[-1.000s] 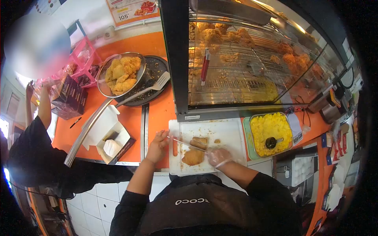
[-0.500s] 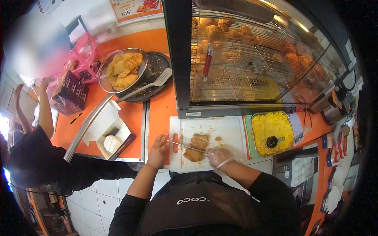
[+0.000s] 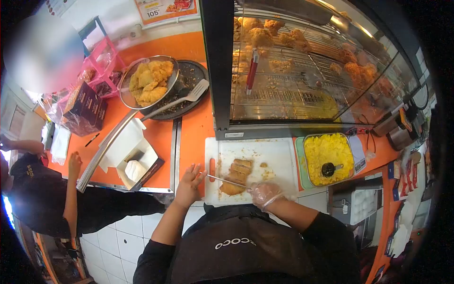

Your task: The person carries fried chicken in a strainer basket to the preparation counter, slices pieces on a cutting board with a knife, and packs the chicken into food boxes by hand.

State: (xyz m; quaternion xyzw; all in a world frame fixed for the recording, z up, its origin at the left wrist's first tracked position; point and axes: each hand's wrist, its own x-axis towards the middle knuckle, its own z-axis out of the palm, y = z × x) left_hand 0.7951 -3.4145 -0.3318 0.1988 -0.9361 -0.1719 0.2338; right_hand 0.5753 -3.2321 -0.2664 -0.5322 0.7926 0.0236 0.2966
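On the white cutting board lies a piece of fried chicken cut into several strips, its largest part nearest to me. My right hand, in a clear plastic glove, is closed around the handle end of a knife. The blade reaches left across the chicken. My left hand is bare, with its fingers spread at the board's left edge, beside the knife's tip. Whether it touches the tip cannot be made out. Crumbs are scattered over the board.
Right of the board is a tray of yellow food. Behind stands a glass cabinet with fried chicken. At left are a strainer of chicken, a spatula, an open box and a co-worker's hand.
The chicken shows more cuts, its strips now spread in a row. My left hand's fingers have spread wider. The co-worker's arms have moved away from the dark box and down.
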